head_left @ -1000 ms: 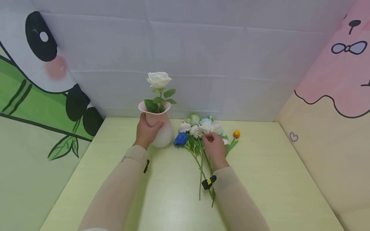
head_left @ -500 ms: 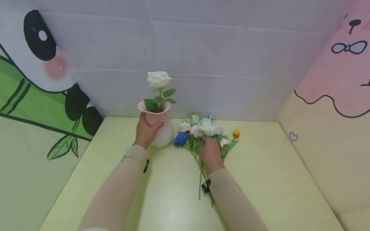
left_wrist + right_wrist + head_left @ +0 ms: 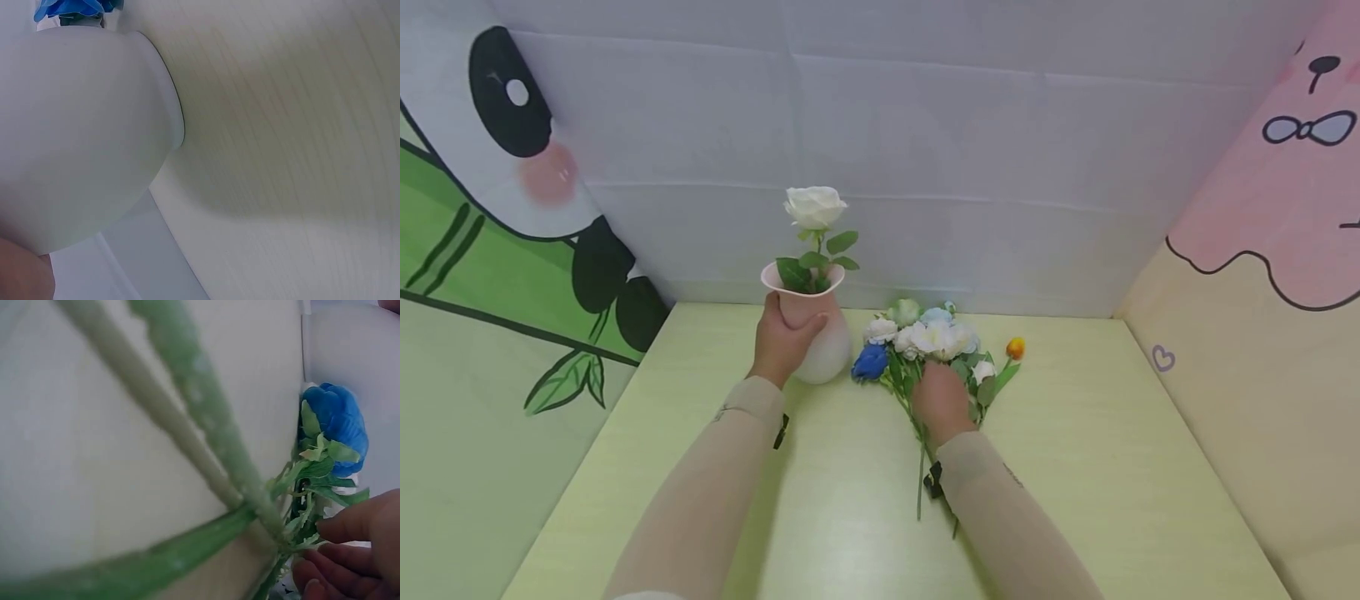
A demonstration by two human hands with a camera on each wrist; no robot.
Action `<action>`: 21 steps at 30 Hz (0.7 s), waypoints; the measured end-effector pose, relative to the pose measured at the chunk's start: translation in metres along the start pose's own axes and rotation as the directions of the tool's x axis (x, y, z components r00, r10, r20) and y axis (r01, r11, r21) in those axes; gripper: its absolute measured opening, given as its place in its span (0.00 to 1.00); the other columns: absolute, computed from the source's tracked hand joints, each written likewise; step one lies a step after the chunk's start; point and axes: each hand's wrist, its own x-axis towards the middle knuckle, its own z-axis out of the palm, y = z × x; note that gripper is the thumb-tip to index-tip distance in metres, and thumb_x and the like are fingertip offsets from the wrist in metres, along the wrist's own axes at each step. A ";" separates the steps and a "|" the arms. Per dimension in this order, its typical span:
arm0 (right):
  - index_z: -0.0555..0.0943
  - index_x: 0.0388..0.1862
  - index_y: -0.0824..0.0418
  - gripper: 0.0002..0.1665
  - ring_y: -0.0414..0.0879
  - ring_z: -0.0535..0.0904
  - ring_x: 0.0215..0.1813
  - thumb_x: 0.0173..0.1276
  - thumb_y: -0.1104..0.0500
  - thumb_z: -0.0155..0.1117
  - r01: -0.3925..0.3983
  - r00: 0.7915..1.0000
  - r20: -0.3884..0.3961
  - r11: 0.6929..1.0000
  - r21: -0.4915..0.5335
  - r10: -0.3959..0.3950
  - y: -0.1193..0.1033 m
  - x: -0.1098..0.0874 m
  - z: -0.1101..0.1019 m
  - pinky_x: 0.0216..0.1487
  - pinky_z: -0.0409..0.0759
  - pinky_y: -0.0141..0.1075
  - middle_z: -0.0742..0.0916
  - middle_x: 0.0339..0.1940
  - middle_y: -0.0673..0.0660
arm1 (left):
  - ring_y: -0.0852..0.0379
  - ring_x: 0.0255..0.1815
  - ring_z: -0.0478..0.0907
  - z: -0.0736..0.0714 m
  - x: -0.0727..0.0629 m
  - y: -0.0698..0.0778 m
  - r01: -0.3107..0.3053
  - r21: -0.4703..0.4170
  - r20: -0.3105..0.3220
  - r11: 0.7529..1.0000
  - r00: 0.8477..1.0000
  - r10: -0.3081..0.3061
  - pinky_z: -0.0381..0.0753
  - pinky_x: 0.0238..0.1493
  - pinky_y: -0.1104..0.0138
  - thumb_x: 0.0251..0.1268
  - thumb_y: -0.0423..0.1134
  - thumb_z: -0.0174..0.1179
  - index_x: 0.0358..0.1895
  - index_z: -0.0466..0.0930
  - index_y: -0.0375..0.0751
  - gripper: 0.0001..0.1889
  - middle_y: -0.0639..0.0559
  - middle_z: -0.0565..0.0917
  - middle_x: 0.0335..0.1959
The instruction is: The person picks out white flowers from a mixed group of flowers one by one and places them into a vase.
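Observation:
My left hand (image 3: 780, 337) grips a pink-and-white vase (image 3: 826, 357) by its side, thumb across the front. A white rose (image 3: 816, 207) with green leaves stands upright in it. In the left wrist view the vase's pale round body (image 3: 87, 137) fills the left. My right hand (image 3: 942, 402) is down among loose flowers on the table, just below the white blooms (image 3: 936, 337). The right wrist view shows its thumb and curled fingers (image 3: 340, 522) pinching at a thin green stem (image 3: 275, 528); the fingertips are partly hidden by leaves.
On the pile's left lies a blue flower (image 3: 870, 363), close to the vase. A small white rose (image 3: 983, 371) and an orange tulip (image 3: 1016, 347) lie on its right. Long stems (image 3: 920, 483) run toward the front of the table (image 3: 1112, 467). A pale cloth wall (image 3: 970, 233) stands behind.
My right hand has moved down and slightly left from the white blooms to the stems below them. The left hand and the vase have stayed in place.

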 end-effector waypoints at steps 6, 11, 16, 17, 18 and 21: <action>0.79 0.57 0.71 0.18 0.63 0.82 0.52 0.74 0.64 0.56 -0.032 0.999 0.036 0.994 0.101 0.029 0.007 0.001 0.007 0.52 0.82 0.54 0.85 0.51 0.67 | 0.40 0.69 0.72 0.000 -0.001 -0.002 0.027 0.009 0.007 1.000 1.000 -0.027 0.70 0.69 0.42 0.58 0.59 0.74 0.76 0.58 0.44 0.48 0.39 0.73 0.70; 0.82 0.57 0.68 0.18 0.62 0.82 0.54 0.72 0.63 0.57 -0.081 0.996 0.063 0.973 0.215 0.069 0.014 0.005 0.012 0.53 0.82 0.55 0.85 0.55 0.66 | 0.39 0.69 0.72 0.000 -0.001 -0.001 0.018 0.014 0.002 1.000 1.000 -0.019 0.70 0.69 0.42 0.59 0.58 0.74 0.76 0.58 0.43 0.48 0.38 0.74 0.70; 0.81 0.59 0.67 0.20 0.61 0.81 0.57 0.71 0.61 0.58 -0.116 0.992 0.084 0.951 0.288 0.096 0.018 0.007 0.012 0.54 0.81 0.54 0.85 0.58 0.65 | 0.39 0.68 0.73 -0.001 0.000 0.000 0.007 0.008 -0.005 1.000 1.000 -0.007 0.70 0.68 0.42 0.58 0.57 0.74 0.76 0.59 0.44 0.47 0.38 0.74 0.69; 0.81 0.58 0.66 0.19 0.59 0.81 0.55 0.71 0.60 0.58 -0.122 0.991 0.089 0.947 0.297 0.100 0.020 0.007 0.011 0.53 0.81 0.53 0.85 0.57 0.63 | 0.40 0.67 0.73 0.000 0.000 0.000 0.007 0.006 -0.004 1.000 1.000 -0.007 0.70 0.68 0.42 0.58 0.57 0.74 0.76 0.59 0.44 0.47 0.38 0.74 0.69; 0.81 0.56 0.65 0.18 0.58 0.81 0.53 0.71 0.60 0.59 -0.123 0.991 0.091 0.944 0.305 0.099 0.021 0.007 0.011 0.52 0.81 0.52 0.85 0.55 0.63 | 0.40 0.67 0.73 0.000 0.000 -0.001 0.006 0.003 -0.003 1.000 1.000 -0.006 0.71 0.68 0.43 0.58 0.57 0.74 0.76 0.59 0.44 0.47 0.39 0.75 0.69; 0.81 0.50 0.63 0.13 0.54 0.80 0.45 0.70 0.59 0.58 -0.104 0.993 0.094 0.943 0.316 0.078 0.025 0.008 0.009 0.46 0.80 0.50 0.85 0.48 0.60 | 0.40 0.67 0.73 0.000 0.001 -0.003 0.000 -0.003 -0.002 1.000 1.000 0.000 0.71 0.69 0.43 0.58 0.57 0.75 0.76 0.59 0.43 0.48 0.39 0.75 0.69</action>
